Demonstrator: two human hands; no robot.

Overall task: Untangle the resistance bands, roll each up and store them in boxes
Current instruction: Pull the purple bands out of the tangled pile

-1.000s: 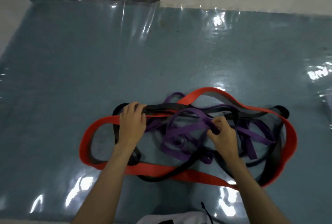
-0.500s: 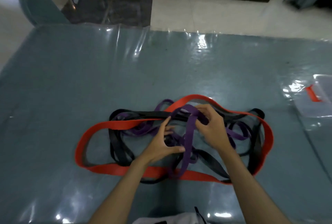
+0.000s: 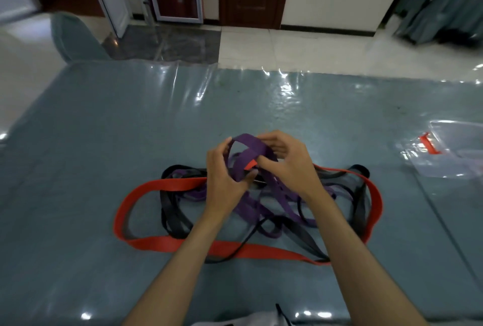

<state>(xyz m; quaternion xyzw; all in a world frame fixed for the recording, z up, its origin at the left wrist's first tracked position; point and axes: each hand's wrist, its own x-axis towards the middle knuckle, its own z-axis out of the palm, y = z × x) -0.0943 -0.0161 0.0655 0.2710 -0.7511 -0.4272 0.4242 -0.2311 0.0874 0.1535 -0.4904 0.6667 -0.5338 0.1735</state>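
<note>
A tangle of resistance bands lies on the blue-grey table near the front edge: a wide red band (image 3: 167,244) looping round the outside, a black band (image 3: 172,221) and a purple band (image 3: 248,150) woven through the middle. My left hand (image 3: 224,176) and my right hand (image 3: 290,163) are close together above the tangle. Both pinch a raised loop of the purple band, which trails down into the pile. A clear plastic box (image 3: 449,153) with a red latch stands at the right edge.
The table (image 3: 104,129) is covered with shiny clear plastic sheeting. A green chair back (image 3: 75,38) stands beyond the far left corner. Beyond the table are tiled floor, a dark wooden door and a white-framed door.
Both hands have come together and lifted a loop of the purple band higher off the pile. The view has tilted up, showing the room and more of the box.
</note>
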